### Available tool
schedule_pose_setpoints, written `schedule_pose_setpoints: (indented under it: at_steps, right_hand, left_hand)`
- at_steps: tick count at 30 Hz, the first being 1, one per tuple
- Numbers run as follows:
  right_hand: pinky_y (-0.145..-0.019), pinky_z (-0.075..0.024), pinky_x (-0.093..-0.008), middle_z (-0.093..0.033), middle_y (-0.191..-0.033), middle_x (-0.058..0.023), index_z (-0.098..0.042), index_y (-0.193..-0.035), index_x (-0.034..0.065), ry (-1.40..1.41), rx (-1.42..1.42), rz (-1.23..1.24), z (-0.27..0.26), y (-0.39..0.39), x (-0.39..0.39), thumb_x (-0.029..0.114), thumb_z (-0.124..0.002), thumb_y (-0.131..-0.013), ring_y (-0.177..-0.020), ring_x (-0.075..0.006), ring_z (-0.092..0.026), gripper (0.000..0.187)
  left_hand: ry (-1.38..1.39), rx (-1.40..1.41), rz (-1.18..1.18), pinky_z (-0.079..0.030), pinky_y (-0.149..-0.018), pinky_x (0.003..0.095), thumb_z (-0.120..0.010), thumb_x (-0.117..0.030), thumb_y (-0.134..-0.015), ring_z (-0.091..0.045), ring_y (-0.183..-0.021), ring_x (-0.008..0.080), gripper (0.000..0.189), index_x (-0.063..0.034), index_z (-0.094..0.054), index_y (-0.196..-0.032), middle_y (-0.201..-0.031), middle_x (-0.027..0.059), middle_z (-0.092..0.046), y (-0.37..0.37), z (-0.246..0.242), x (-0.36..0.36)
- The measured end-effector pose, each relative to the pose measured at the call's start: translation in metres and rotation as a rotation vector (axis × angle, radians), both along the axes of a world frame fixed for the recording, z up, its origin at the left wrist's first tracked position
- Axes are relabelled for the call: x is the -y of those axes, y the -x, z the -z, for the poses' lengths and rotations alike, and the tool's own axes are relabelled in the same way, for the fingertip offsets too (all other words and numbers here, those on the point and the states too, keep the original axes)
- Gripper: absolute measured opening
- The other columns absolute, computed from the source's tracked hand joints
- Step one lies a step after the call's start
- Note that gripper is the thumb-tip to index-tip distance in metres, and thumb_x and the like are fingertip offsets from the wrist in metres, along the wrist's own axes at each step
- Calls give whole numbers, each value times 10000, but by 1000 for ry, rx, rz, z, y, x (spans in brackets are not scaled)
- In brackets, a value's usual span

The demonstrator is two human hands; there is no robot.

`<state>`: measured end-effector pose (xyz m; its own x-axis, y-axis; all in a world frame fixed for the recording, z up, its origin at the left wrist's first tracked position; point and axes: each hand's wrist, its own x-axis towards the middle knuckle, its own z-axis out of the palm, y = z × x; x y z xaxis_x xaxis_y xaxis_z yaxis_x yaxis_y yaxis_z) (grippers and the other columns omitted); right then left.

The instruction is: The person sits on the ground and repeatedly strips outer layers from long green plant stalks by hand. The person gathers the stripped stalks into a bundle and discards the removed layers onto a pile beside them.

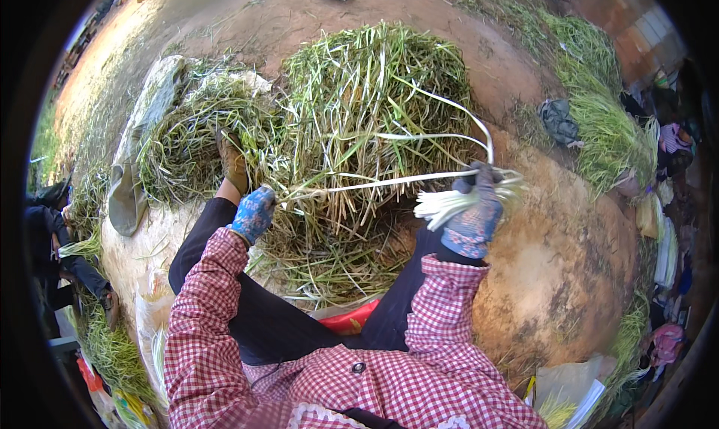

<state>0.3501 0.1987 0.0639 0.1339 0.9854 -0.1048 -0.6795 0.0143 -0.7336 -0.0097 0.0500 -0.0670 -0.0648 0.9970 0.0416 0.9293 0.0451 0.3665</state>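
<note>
My left hand [254,213], in a blue floral glove, pinches the brownish root end of a long plant stalk [371,182]. That stalk runs taut and pale across to my right hand [476,218], also gloved, with dark fingertips. A bundle of stripped white stems [446,204] is gripped in the same right hand, its cut-looking ends pointing left. From those fingers a loose white strand [458,106] loops up over the large heap of green stalks [376,103], which lies right in front of me with its brown ends toward my legs.
A smaller stalk pile [208,126] lies left, beside a grey-green cloth [128,196]. Plant scraps [337,272] and a red bag [348,316] lie between my legs. More stalks [595,114] line the right. Another person [62,243] sits at far left; a plastic bag [561,384] lies lower right.
</note>
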Motion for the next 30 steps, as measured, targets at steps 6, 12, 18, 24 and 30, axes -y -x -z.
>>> schedule_pose_setpoints:
  at_steps: [6, 12, 18, 24, 30]
  right_hand:
    - [-455, -379, -219, -601, -807, -72, -560, -892, 52, 56, -209, 8, 14, -17, -10, 148, -638, -851, -533, -112, -447, 131]
    - [-480, -388, -208, -633, -794, -69, -614, -907, 49, 6, -442, -1, 27, -51, -20, 214, -652, -843, -534, -102, -478, 181]
    - [-610, -490, -234, -675, -859, -5, -653, -975, 98, -73, -787, -42, 13, -81, -23, 301, -603, -875, -676, -104, -598, 232]
    - [-550, -433, -184, -652, -802, 8, -642, -962, 91, 61, -659, -133, 15, -49, -19, 254, -682, -817, -582, -54, -487, 222]
    - [-566, -450, -202, -656, -815, 1, -645, -978, 96, 24, -831, -264, 17, -32, -17, 257, -668, -829, -595, -69, -509, 220]
  left_hand:
    - [100, -323, -203, -514, -693, 407, -549, -16, -777, -614, -829, 332, 120, -51, -582, -887, -869, 159, -592, 46, 46, 8]
    - [472, -379, -375, -537, -701, 393, -574, -70, -816, -645, -869, 310, 136, -67, -632, -939, -923, 167, -634, 80, 65, 9]
    - [350, -443, -307, -519, -721, 436, -551, -85, -818, -638, -836, 348, 267, -14, -574, -1075, -975, 191, -619, 29, 38, -7]
    - [134, 138, 4, -519, -730, 388, -729, -193, -735, -640, -847, 329, 387, -59, -627, -1083, -1026, 172, -640, -72, -92, -19]
    - [-181, 738, 401, -428, -937, 376, -772, -216, -699, -558, -1064, 305, 602, -53, -520, -1221, -1095, 155, -606, -180, -104, -75]
